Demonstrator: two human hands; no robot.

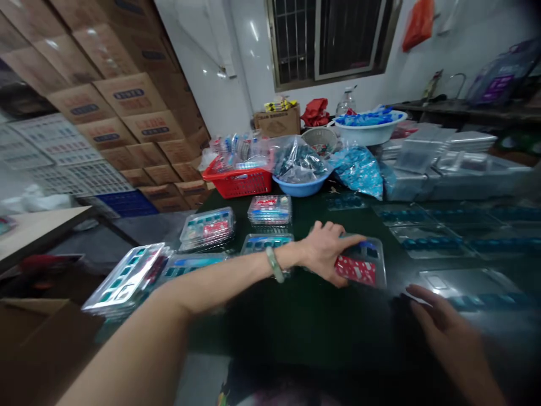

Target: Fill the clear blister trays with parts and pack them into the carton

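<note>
My left hand (325, 254), with a green bangle on its wrist, grips the left side of a clear plastic case (380, 265). Inside the case I see a red patterned packet (357, 270) and blue and dark pieces; the hand hides the rest. At the lower right my right hand (443, 327) is smeared by motion beside a clear plastic tray (460, 279). Its fingers are bent, but whether they hold anything is unclear. Left of my left hand, a similar filled case (266, 241) lies partly behind the wrist.
Stacks of filled cases (207, 228) stand on the dark green table (270, 321). Behind are a red basket (240, 183), a blue basin (302, 187) with a bagged load and a white basin (369, 132). Rows of clear trays (439, 239) cover the right side. Cartons (131, 101) rise at left.
</note>
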